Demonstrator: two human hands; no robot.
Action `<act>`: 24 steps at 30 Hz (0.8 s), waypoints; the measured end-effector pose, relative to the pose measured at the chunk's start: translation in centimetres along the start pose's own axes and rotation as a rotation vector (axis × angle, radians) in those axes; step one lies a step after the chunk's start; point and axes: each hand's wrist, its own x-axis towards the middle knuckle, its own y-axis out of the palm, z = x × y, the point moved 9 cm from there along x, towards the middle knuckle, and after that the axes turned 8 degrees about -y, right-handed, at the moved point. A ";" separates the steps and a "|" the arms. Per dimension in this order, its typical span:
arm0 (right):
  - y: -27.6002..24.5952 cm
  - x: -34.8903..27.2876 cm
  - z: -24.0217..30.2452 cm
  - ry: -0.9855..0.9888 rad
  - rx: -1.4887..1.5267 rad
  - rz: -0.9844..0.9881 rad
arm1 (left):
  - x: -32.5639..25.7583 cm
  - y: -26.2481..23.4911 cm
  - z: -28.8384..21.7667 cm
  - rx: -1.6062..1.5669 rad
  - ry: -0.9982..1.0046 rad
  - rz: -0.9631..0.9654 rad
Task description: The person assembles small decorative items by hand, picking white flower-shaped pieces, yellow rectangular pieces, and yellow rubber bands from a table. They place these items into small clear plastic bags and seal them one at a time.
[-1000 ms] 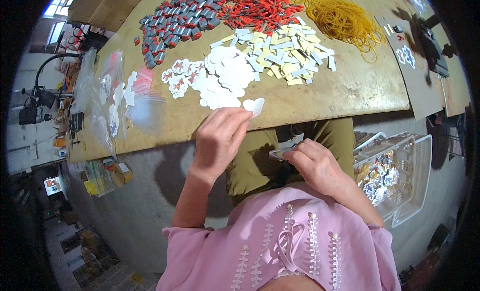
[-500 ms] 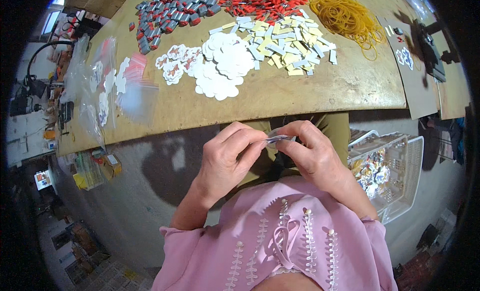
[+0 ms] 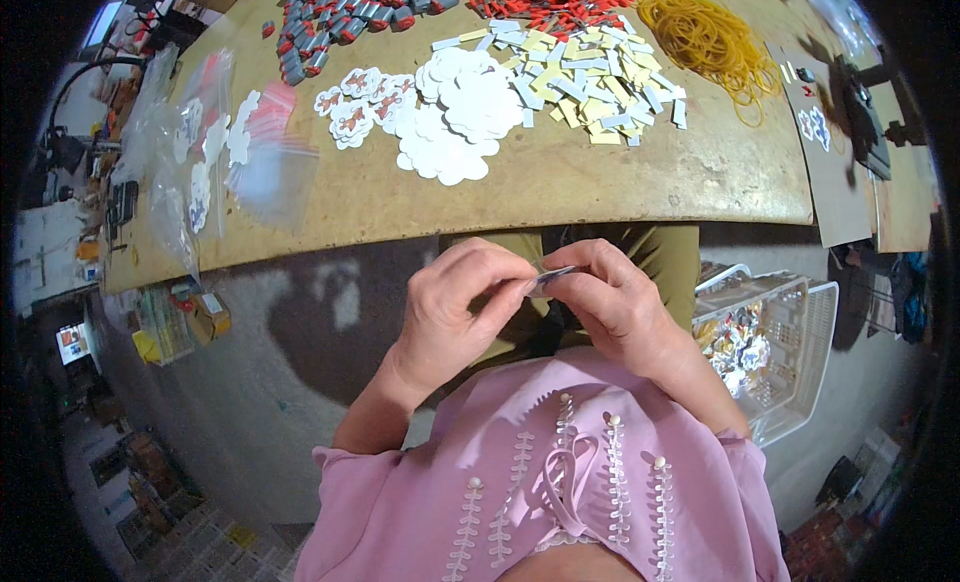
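A: How is the left hand [image 3: 465, 300] recorded?
B: Thumb and fingertips are drawn narrow, and the left end of a small flat piece [image 3: 556, 274] is pinched between them.

A: And the right hand [image 3: 618, 304]?
B: The same piece is gripped from the other side, between thumb and bent forefinger. Its face is mostly hidden by the fingers; its exact shape cannot be told.

A: Position of the piece?
B: It is held over the lap, just off the near edge of the table [image 3: 600, 187], with both hands close together.

A: What is laid out on the table?
B: White scallop-edged cards [image 3: 465, 102] are heaped near the middle, with printed cut-outs [image 3: 352, 112] touching on their left. Pale yellow and grey strips [image 3: 600, 87] are scattered to their right. Behind, grey-and-red parts [image 3: 350, 17], red-tipped pieces [image 3: 545, 4] and yellow loops [image 3: 705, 32] are piled.

A: Off the table?
B: A white basket [image 3: 826, 347] is seen at the right, with mixed small pieces inside.
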 end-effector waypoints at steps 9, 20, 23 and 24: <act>0.8 0.0 1.2 -0.060 -0.049 0.066 | -0.3 1.2 -1.8 0.308 0.141 0.159; -0.2 -0.6 0.9 -0.094 -0.160 0.061 | 3.9 -7.6 2.4 0.324 -0.009 -0.168; -0.1 -0.6 0.8 -0.103 -0.189 0.074 | 7.5 -13.4 5.8 0.485 -0.077 -0.360; 0.2 -0.8 0.7 -0.107 -0.184 0.077 | 8.2 -14.5 7.4 0.569 -0.033 -0.358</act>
